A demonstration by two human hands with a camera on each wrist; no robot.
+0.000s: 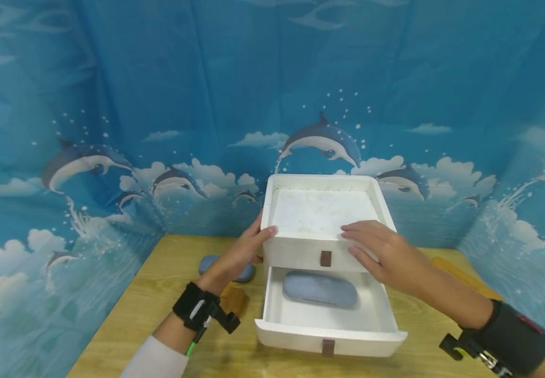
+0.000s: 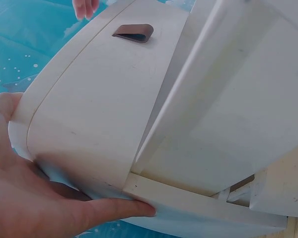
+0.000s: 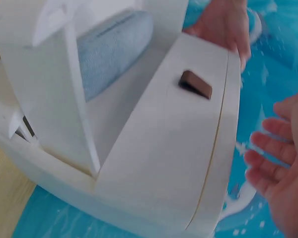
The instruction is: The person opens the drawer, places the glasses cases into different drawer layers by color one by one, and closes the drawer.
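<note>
A white two-drawer cabinet (image 1: pixel 296 254) with brown pull tabs stands on the table. Its lower drawer (image 1: pixel 296 336) is pulled out, and a grey-blue glasses case (image 1: pixel 319 289) lies inside toward the back. At the cabinet's upper left front corner, my left hand (image 1: pixel 246 245) grips the side, with the thumb over the top rim; some of its fingers are hidden. My right hand (image 1: pixel 387 254) hovers by the upper right front, fingers extended and holding nothing. In the right wrist view, a gap separates those fingers from the cabinet.
Left of the cabinet lies another grey-blue case (image 1: pixel 208 262), partly behind my left forearm, with a brown object (image 1: pixel 234 300) near it. An orange-yellow object (image 1: pixel 466 278) lies at the table's right edge. A blue dolphin-print curtain (image 1: pixel 234 94) surrounds the wooden table (image 1: pixel 126 315).
</note>
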